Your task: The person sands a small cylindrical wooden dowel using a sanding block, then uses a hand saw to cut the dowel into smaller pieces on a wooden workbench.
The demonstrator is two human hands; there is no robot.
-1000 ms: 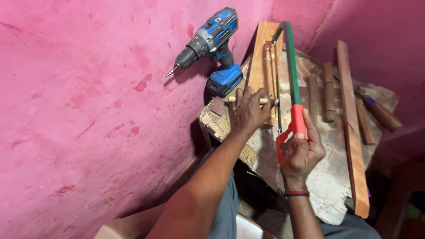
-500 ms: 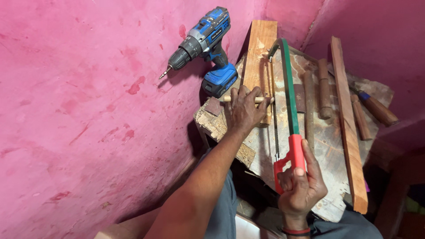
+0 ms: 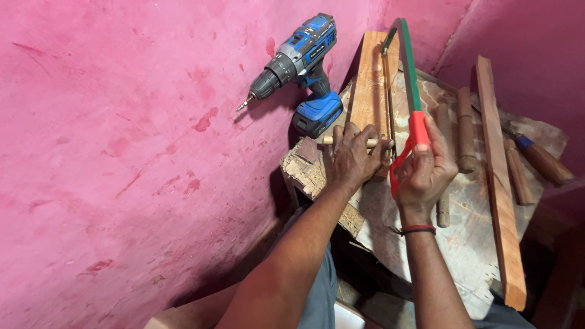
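Pink wall behind; dowel (image 3: 373,142) lies crosswise under left hand (image 3: 348,159).

Worn wooden workbench (image 3: 463,244), top scarred, near edge chipped, set against pink wall (image 3: 122,152). On it: blue cordless drill (image 3: 301,67) at far left corner, upright plank (image 3: 372,79) beside it, long wooden strip (image 3: 496,183) down right side, short round dowels (image 3: 466,131) between, wooden-handled tool (image 3: 539,159) at far right.
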